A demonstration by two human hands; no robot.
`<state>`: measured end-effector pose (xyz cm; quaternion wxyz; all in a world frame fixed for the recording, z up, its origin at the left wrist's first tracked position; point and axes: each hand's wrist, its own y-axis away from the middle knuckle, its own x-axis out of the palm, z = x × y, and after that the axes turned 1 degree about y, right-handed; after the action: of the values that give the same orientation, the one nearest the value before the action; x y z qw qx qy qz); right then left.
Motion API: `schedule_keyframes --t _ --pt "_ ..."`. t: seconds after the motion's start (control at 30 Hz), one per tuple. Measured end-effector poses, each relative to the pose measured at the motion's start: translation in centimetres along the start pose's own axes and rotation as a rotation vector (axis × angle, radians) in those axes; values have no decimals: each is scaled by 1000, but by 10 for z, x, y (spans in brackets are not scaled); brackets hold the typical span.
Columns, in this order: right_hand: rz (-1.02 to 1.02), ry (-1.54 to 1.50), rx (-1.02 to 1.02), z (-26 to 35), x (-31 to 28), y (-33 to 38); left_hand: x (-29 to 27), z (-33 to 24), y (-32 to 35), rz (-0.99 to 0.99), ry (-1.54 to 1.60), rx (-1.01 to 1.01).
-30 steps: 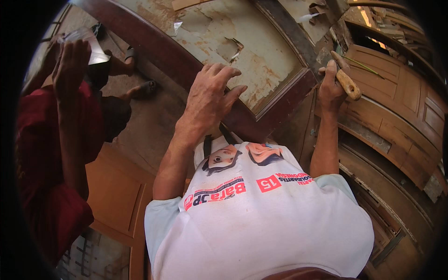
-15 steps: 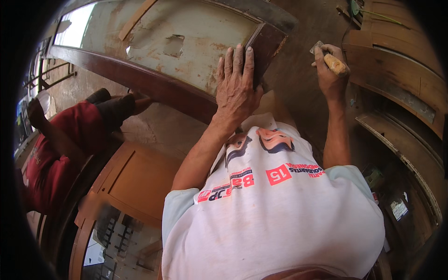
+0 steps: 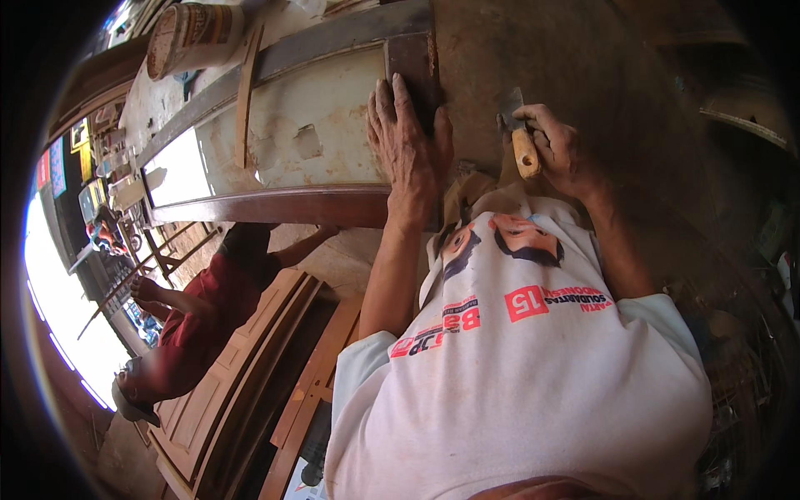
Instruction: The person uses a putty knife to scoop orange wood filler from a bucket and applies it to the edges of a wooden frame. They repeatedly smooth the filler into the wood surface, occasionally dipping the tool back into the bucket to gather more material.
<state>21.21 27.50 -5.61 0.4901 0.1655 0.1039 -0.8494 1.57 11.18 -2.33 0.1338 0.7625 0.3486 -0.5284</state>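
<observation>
A door or window frame [image 3: 317, 203] of dark wood, with a pale, stained pane [image 3: 342, 87] in it, lies flat before me. My left hand [image 3: 408, 142] rests palm down on its near right corner, fingers stretched out over the frame and the pane's edge. Right of the frame, apart from it, my right hand [image 3: 560, 152] is closed round a putty knife [image 3: 525, 153]. Its wooden handle points toward me and its metal blade points away. Part of the grip is hidden behind the fingers.
A thin wooden strip [image 3: 247, 100] lies across the frame. A bucket [image 3: 185, 42] stands beyond it at the far left. A person in a red shirt [image 3: 204, 312] is at the left, by stacked wooden panels [image 3: 229, 367]. Brown floor [image 3: 533, 42] spreads to the right.
The view has swung left, bringing the bucket and more of the person into sight. My right hand has come nearer the frame with the putty knife. My left hand stays on the corner.
</observation>
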Motion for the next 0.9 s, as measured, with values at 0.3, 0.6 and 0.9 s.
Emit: schedule_keyframes --t 0.3,0.6,0.9 --pt "-353 -448 219 24 47 13 13 -1 -55 -16 99 61" --pt "-487 -162 -58 24 108 -14 13 24 -55 4 132 155" --pt "-436 -178 -97 38 124 -34 8 22 -59 31 167 178"
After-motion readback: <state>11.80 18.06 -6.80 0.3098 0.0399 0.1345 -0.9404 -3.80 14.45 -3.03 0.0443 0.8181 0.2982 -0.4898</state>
